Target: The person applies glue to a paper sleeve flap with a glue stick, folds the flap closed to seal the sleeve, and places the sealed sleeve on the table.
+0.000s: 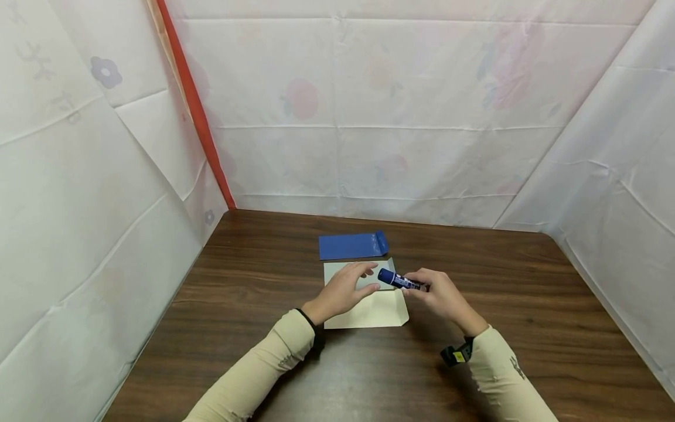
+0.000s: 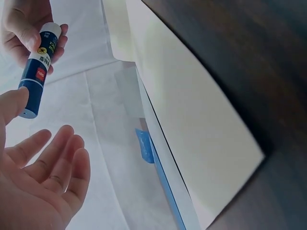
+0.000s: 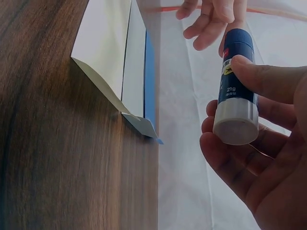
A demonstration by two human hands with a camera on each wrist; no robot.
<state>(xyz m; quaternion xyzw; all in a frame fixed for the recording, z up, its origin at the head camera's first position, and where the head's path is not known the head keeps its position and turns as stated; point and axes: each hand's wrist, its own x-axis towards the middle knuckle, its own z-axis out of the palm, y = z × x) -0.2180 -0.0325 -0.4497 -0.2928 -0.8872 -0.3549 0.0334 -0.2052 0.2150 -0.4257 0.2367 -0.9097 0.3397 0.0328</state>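
Note:
My right hand (image 1: 440,293) grips a blue glue stick (image 3: 238,86) between thumb and fingers, above the right part of the envelopes. Its ridged blue end points toward my left hand (image 1: 344,288), and the white end faces back to the right. The left hand has its fingers spread and loosely bent, with nothing held. In the left wrist view, its thumb (image 2: 14,103) overlaps the blue end of the stick. Below the hands lie a cream envelope (image 1: 364,313) and a pale grey-green one (image 1: 337,269), the latter partly covered by the left hand.
Behind these, a blue envelope (image 1: 345,247) lies with its flap at the right, shiny patches near the fold. The flaps of the other two also point right. The dark wooden table (image 1: 253,281) is bordered by white sheets (image 1: 401,164) at the back and sides.

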